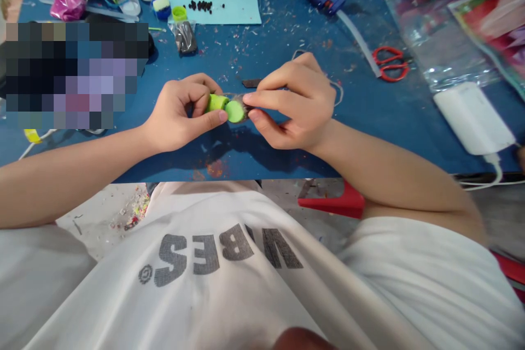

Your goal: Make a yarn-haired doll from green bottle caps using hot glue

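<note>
Right now, both of my hands are busy with one small, bright green thing (235, 111). It is up over the blue desk (229, 54), close to the edge by my tummy, about halfway along. One part of it is a short, fat green roll. Next to that is a flat, round green face, like a coin, a bit paler and turned up at me. On the other side sits a fuzzy brown bit (245, 103), all thin and hairy. I can't tell if it's stuck to the green.

My left hand (182, 112) is curled around the green roll, with the thumb at the front, by the round face. My right hand (295, 101) has its thumb and pointing finger pinched at the fuzzy brown bit. Just past my hands lies a thin, dark, flat strip (251, 83). Near the desk's far edge, little black bits (200, 6) lie on a pale blue paper (241, 8).
</note>
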{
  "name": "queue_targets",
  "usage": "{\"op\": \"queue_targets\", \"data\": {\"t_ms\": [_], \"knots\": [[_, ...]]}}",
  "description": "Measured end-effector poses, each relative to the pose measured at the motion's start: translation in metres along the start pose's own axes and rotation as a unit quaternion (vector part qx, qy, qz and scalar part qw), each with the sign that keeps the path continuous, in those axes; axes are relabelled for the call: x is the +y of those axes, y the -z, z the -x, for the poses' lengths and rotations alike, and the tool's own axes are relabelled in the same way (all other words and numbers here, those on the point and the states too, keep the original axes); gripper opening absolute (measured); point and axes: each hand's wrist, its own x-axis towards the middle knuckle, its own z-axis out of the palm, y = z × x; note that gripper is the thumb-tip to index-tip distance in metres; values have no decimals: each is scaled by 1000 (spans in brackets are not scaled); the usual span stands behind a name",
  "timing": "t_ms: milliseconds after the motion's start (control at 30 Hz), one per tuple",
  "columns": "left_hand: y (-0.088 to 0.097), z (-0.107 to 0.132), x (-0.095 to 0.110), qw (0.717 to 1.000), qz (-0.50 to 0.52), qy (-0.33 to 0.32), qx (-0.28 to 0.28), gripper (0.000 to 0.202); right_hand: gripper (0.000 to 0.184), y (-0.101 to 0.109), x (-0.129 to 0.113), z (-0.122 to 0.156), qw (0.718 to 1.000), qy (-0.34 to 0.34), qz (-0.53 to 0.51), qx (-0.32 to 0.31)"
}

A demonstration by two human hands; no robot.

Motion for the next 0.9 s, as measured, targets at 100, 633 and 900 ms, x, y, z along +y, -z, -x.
{"op": "queue_targets", "data": {"t_ms": [100,633,900], "knots": [[1,0,1,1000,-8,-6,-1,60,38,0,-2,-1,1000,-6,12,-8],[2,1,4,999,-45,-15,-18,57,35,8,-2,3,986,-78,-18,-146],[2,0,3,998,-42,-29,-20,57,40,9,-3,0,989,-48,21,-141]]}}
